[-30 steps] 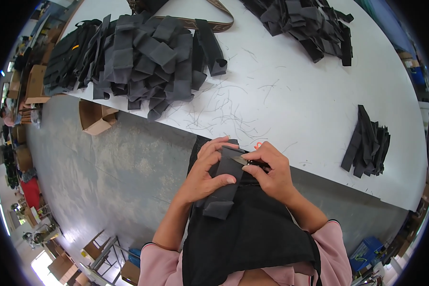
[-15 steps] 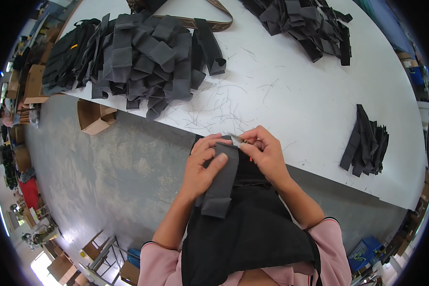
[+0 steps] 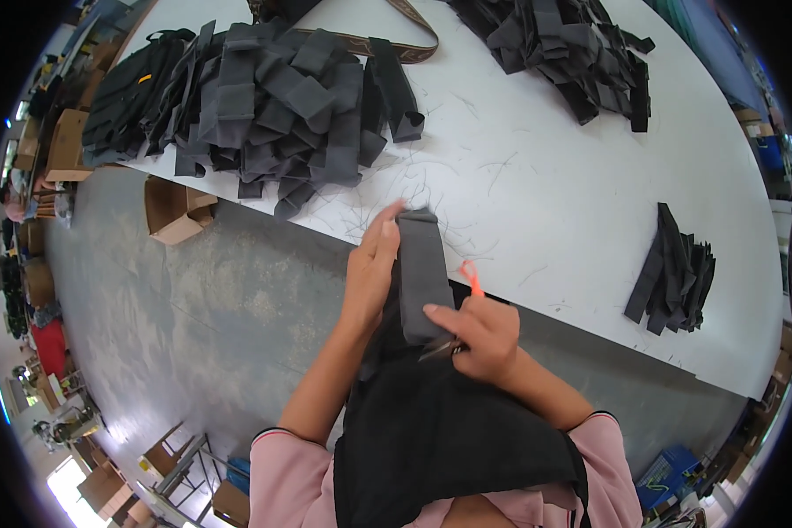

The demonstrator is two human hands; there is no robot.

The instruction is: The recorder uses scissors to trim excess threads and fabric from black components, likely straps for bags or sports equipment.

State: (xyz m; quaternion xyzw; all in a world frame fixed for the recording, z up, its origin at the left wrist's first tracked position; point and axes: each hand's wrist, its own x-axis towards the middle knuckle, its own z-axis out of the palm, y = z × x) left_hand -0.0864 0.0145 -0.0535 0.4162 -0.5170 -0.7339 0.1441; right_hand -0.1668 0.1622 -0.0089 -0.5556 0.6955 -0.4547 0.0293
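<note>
A dark grey fabric strip (image 3: 425,273), folded over at its far end, lies lengthwise in front of me at the table's near edge. Along its left side my left hand (image 3: 371,273) grips it, fingers pointing away and partly hidden behind it. My right hand (image 3: 487,334) is closed round a small pair of scissors (image 3: 438,350); the metal blades point left, just below the strip's near end, and an orange handle sticks up past the knuckles. One fingertip of that hand touches the strip's lower right corner.
A big heap of similar grey strips (image 3: 282,110) lies on the white table (image 3: 537,202) at the left. Another pile (image 3: 563,53) sits at the far right, a smaller bundle (image 3: 673,273) nearer. Loose threads litter the tabletop. An open cardboard box (image 3: 176,211) stands below the edge.
The strip has moved away from me, over the table edge. My right hand has come down from its far end to its near end, with the scissors turned toward me.
</note>
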